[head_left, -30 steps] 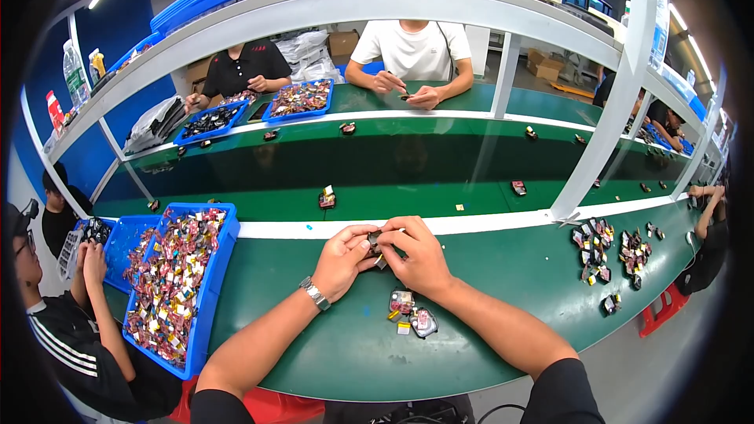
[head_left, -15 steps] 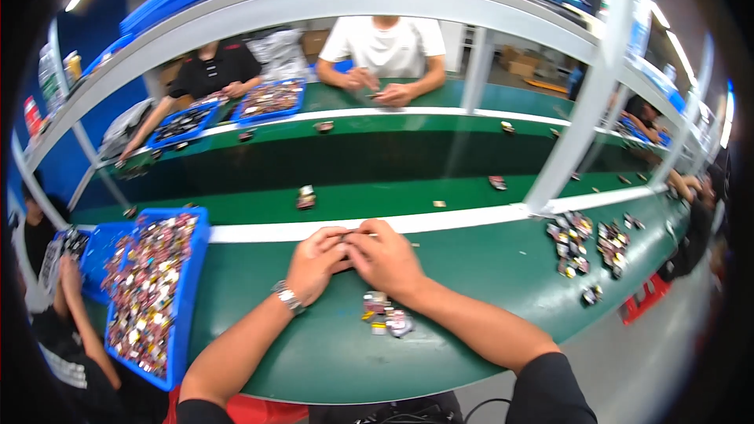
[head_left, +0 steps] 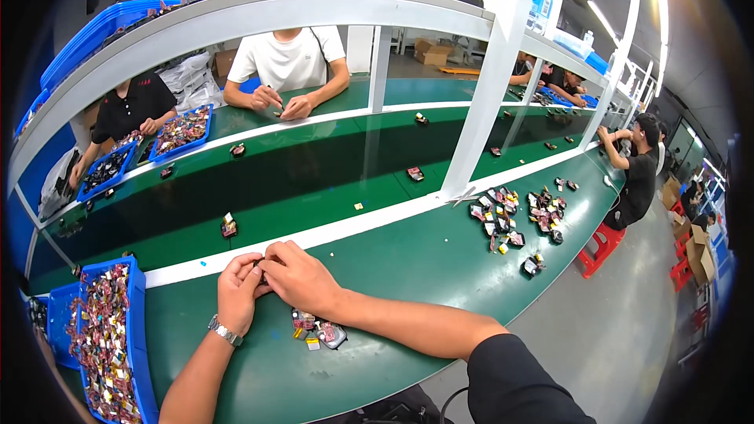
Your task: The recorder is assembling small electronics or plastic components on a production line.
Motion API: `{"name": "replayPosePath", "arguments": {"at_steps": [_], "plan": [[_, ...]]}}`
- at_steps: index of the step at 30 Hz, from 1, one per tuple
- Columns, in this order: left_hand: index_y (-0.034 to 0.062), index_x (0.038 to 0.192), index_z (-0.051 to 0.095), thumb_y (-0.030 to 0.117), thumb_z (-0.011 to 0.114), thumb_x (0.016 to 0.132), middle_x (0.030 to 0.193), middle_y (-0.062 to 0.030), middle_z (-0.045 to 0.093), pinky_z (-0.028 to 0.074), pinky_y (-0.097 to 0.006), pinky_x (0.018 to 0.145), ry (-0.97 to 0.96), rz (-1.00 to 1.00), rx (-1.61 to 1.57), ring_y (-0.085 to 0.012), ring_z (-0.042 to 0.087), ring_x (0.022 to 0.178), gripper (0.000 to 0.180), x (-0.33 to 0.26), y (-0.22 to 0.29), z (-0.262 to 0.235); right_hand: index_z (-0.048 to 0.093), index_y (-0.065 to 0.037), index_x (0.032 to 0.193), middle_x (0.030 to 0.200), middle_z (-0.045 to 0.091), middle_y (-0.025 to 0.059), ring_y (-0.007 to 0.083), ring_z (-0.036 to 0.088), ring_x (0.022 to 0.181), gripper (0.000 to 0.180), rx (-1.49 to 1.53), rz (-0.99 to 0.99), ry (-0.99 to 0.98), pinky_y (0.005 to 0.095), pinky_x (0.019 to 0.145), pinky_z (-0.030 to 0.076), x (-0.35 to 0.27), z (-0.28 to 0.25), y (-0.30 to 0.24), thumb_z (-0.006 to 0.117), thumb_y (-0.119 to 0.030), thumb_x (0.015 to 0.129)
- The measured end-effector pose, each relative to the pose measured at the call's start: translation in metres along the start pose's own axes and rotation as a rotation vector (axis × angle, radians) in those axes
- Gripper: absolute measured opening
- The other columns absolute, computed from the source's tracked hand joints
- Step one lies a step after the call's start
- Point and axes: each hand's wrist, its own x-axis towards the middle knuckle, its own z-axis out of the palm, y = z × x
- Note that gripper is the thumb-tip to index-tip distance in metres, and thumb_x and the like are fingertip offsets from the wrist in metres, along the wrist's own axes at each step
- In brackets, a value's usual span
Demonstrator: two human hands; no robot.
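Observation:
My left hand, with a metal-band watch on its wrist, is closed and meets my right hand over the green bench. Pinched between the fingertips of both hands is a small dark piece, mostly hidden by the fingers. My right hand covers much of it from above. Just nearer to me, below my right hand, lies a small cluster of electronic parts with reddish, yellow, white and dark pieces. Nothing touches that cluster except the bench.
A blue tray heaped with small parts stands at left. Groups of dark assemblies lie at right beside tweezers. Beyond a white rail, a conveyor belt carries scattered pieces. A white post rises ahead; co-workers sit opposite and at right.
The view has swung to the right, so the bench, tray and people sit further left in it. Both hands stay together on the small dark piece. Pieces on the belt also appear shifted left.

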Motion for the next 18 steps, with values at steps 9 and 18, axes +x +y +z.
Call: {"name": "replayPosePath", "arguments": {"at_steps": [9,18], "plan": [[-0.0015,0.120,0.054,0.005,0.054,0.099,0.112,-0.0099,0.066,0.058,-0.027,0.081,0.010,0.043,0.020,-0.0144,0.066,0.097,0.022,0.000,0.001,0.006,0.063,-0.002,0.104,0.101,0.058,0.0115,0.0266,0.063,0.089,0.023,0.131,0.164,-0.086,0.0345,0.075,0.054,0.005,-0.011,0.000,0.069,-0.003,0.081],[-0.0018,0.121,0.056,0.007,0.052,0.099,0.110,-0.0090,0.067,0.055,-0.024,0.076,0.009,0.065,0.118,-0.0107,0.065,0.096,0.024,-0.002,-0.002,-0.001,0.064,-0.001,0.108,0.098,0.063,0.0110,0.0167,0.068,0.075,0.023,0.413,0.370,-0.107,0.0278,0.068,0.056,0.005,-0.004,0.007,0.066,0.000,0.085]]}}
